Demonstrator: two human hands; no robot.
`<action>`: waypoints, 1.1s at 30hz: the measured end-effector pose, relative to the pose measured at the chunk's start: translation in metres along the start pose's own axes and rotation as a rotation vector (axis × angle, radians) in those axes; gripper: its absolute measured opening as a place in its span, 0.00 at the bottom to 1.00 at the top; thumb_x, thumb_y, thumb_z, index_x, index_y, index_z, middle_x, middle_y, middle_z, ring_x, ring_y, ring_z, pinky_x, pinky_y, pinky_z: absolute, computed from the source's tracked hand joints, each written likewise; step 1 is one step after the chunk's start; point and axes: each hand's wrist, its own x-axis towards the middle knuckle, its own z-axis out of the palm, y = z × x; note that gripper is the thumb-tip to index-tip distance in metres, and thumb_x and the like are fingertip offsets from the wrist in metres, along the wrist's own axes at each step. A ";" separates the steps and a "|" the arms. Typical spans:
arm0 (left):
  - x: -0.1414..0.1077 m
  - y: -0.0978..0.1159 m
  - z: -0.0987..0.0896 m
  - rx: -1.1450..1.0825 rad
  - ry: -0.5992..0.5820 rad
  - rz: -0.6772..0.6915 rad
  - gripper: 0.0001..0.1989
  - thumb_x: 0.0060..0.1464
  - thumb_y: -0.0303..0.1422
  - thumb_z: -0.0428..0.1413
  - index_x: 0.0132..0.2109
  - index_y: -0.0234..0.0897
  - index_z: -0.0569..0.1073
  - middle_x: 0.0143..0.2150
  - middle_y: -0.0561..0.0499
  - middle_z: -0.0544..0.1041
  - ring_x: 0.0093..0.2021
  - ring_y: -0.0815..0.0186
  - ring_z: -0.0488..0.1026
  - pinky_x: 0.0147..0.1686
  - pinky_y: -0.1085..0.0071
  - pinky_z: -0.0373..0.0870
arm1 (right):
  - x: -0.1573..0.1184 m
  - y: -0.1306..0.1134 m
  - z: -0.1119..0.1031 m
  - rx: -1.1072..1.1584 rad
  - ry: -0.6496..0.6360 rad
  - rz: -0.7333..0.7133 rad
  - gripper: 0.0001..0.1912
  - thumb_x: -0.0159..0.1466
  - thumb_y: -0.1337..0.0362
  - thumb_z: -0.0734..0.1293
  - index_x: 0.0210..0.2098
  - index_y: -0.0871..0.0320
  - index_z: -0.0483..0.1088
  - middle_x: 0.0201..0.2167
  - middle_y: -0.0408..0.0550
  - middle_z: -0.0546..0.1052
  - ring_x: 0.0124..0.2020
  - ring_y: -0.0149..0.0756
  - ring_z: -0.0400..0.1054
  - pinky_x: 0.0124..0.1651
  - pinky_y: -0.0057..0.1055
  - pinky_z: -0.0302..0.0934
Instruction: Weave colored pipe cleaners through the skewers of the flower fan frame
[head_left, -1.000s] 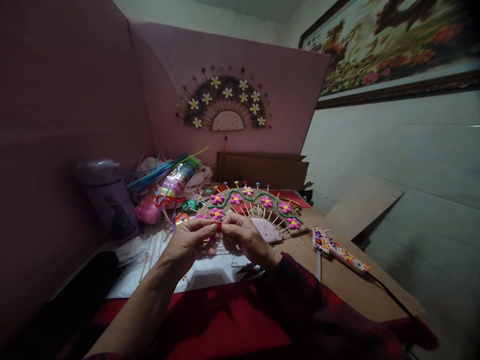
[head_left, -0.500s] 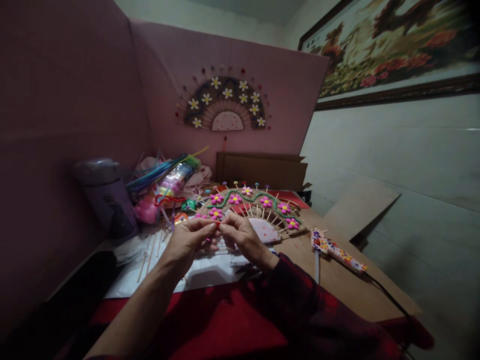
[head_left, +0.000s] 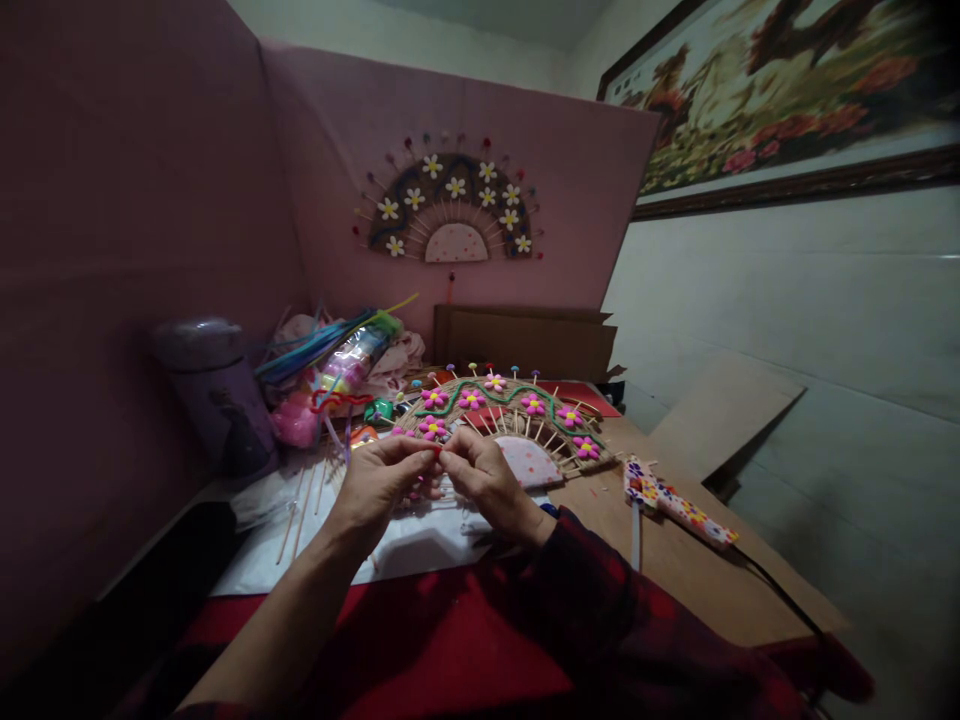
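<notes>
Between the fingertips of both hands is a small red piece (head_left: 437, 452), mostly covered by the fingers. My left hand (head_left: 381, 480) pinches it from the left, and my right hand (head_left: 487, 482) pinches it from the right. Just behind the hands lies a fan-shaped craft (head_left: 525, 425) of twine and sticks, with pink flowers, a green wavy line and a dotted half-round base. Colored beads tip its sticks. White paper (head_left: 255, 560) lies under the hands, with thin wooden sticks (head_left: 306, 512) on its left part.
A floral glue gun (head_left: 679, 502) rests on brown board at the right, its cord trailing forward. At the left stand a purple bottle (head_left: 217, 400) and a pile of craft supplies (head_left: 349, 360). A similar fan (head_left: 456, 243) hangs on the pink panel.
Both hands keep nearly the same place, with the fingertips shifted slightly around the red piece. The view has moved very slightly.
</notes>
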 end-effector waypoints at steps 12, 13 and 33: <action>-0.003 0.002 0.004 0.117 0.025 0.043 0.14 0.34 0.33 0.65 0.31 0.30 0.77 0.23 0.49 0.77 0.20 0.68 0.72 0.24 0.70 0.73 | -0.001 -0.001 0.001 -0.288 0.090 -0.174 0.08 0.60 0.65 0.59 0.24 0.57 0.60 0.19 0.39 0.63 0.21 0.28 0.55 0.26 0.26 0.48; -0.002 0.003 0.004 0.119 0.024 0.039 0.14 0.34 0.33 0.65 0.31 0.30 0.77 0.24 0.49 0.77 0.21 0.68 0.72 0.25 0.70 0.73 | -0.001 -0.001 0.001 -0.294 0.092 -0.174 0.08 0.60 0.65 0.59 0.24 0.57 0.61 0.19 0.39 0.63 0.21 0.28 0.56 0.26 0.26 0.48; 0.001 -0.016 0.006 0.086 0.050 0.143 0.11 0.41 0.33 0.61 0.33 0.31 0.75 0.23 0.52 0.75 0.22 0.71 0.71 0.22 0.75 0.70 | -0.005 0.002 0.013 -0.313 0.225 -0.142 0.08 0.60 0.65 0.58 0.24 0.57 0.59 0.20 0.40 0.64 0.22 0.29 0.58 0.26 0.26 0.51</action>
